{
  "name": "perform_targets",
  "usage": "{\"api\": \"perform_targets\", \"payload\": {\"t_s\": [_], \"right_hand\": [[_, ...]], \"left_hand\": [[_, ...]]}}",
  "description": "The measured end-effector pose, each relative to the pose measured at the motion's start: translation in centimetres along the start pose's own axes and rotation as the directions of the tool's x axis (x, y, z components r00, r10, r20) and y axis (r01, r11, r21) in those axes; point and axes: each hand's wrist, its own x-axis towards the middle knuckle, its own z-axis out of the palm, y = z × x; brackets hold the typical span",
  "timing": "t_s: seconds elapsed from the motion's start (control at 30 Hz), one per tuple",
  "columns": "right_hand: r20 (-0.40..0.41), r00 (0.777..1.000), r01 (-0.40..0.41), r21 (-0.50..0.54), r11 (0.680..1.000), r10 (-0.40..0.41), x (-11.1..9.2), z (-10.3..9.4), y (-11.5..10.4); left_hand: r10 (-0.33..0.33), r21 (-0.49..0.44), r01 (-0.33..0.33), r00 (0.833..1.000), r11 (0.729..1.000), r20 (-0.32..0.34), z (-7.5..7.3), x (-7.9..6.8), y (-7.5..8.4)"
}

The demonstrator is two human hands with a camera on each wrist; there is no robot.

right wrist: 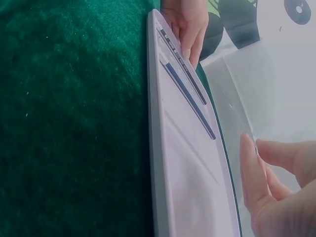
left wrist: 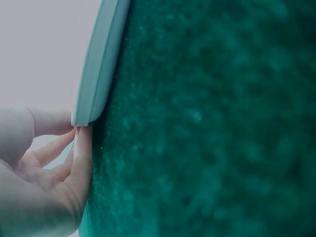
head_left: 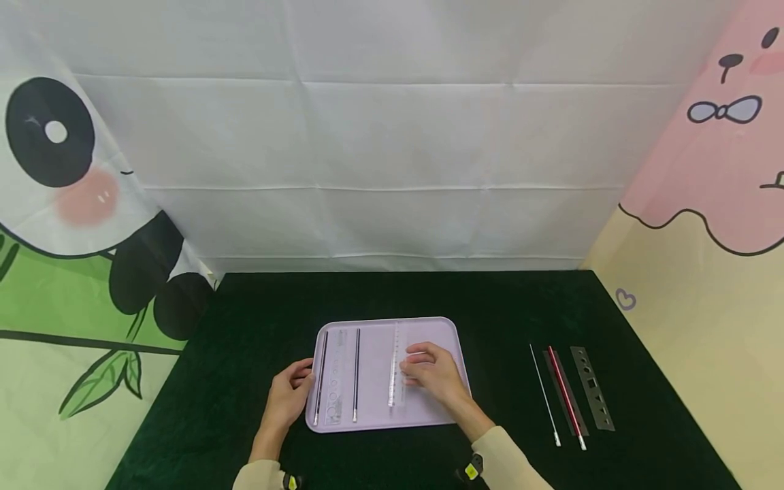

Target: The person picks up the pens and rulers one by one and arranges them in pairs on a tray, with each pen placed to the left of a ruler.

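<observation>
A clear ruler [head_left: 393,381] stands over the lilac tray [head_left: 422,414], its edge pinched between the thumb and fingers of my right hand [head_left: 433,373]. In the right wrist view the ruler [right wrist: 240,109] shows faintly, raised above the tray. My left hand [head_left: 290,393] holds the tray's left rim; the left wrist view has the thumb and fingers around the rim [left wrist: 96,74]. Inside the tray lie a dark pencil [head_left: 321,378], a clear stencil ruler with round cutouts [head_left: 334,388] and another dark pencil [head_left: 356,374], side by side.
Right of the tray, on the dark green cloth [head_left: 508,306], lie a thin white pencil [head_left: 544,395], a red pencil [head_left: 566,395] over a dark strip, and a dark stencil ruler [head_left: 592,388]. Behind the table hangs a white cloth [head_left: 398,150], with printed cartoon sheets at both sides.
</observation>
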Motion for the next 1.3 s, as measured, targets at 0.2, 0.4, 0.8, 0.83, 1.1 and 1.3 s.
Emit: {"api": "perform_targets", "payload": {"t_s": [0.2,0.4,0.8,0.83,1.1,1.3], "right_hand": [[0.011,1.0,0.007,-0.02,1.0,-0.006,0.2,0.7,0.1],[0.015,1.0,0.013,-0.016,1.0,-0.013,0.5,1.4,0.3],[0.012,1.0,0.009,-0.053,0.999,-0.009,1.0,2.8,0.8],[0.008,1.0,0.011,-0.06,0.998,-0.01,1.0,2.9,0.9],[-0.013,1.0,0.012,-0.084,0.996,-0.014,1.4,3.2,1.5],[-0.012,1.0,0.008,-0.093,0.996,-0.01,1.6,3.3,1.7]], "left_hand": [[-0.007,0.008,0.007,1.0,1.0,-0.006,0.0,0.0,0.0],[-0.009,0.012,0.009,1.0,1.0,-0.006,0.0,0.1,-0.1],[-0.011,0.015,0.011,1.0,1.0,0.005,-0.2,0.1,0.1],[-0.009,0.016,0.009,1.0,1.0,0.004,-0.2,0.1,0.1],[-0.006,0.016,0.006,1.0,1.0,0.0,-0.2,-0.1,0.2],[-0.004,0.017,0.004,1.0,1.0,-0.006,-0.1,-0.2,0.1]]}}
